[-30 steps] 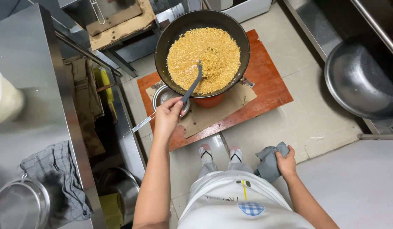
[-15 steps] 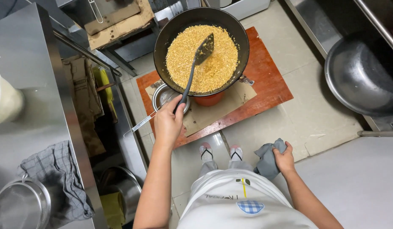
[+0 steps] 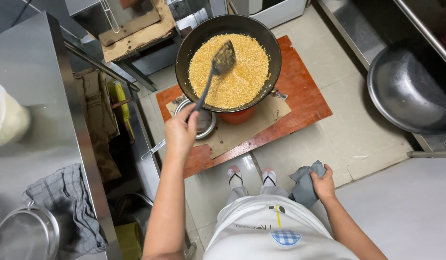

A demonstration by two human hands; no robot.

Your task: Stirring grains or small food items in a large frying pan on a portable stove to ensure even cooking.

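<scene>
Left hand [image 3: 180,132] clenched round handle of slotted spatula [image 3: 216,72]; spatula head over yellow grains [image 3: 242,77] left of wok centre. Black wok [image 3: 229,60] sits on orange burner [image 3: 237,115], at far edge of red board [image 3: 305,101] on tiled floor. Right hand [image 3: 323,184] grasps grey cloth [image 3: 304,185] beside hip. Steel pot [image 3: 204,123] on board near wok's near-left rim.
</scene>
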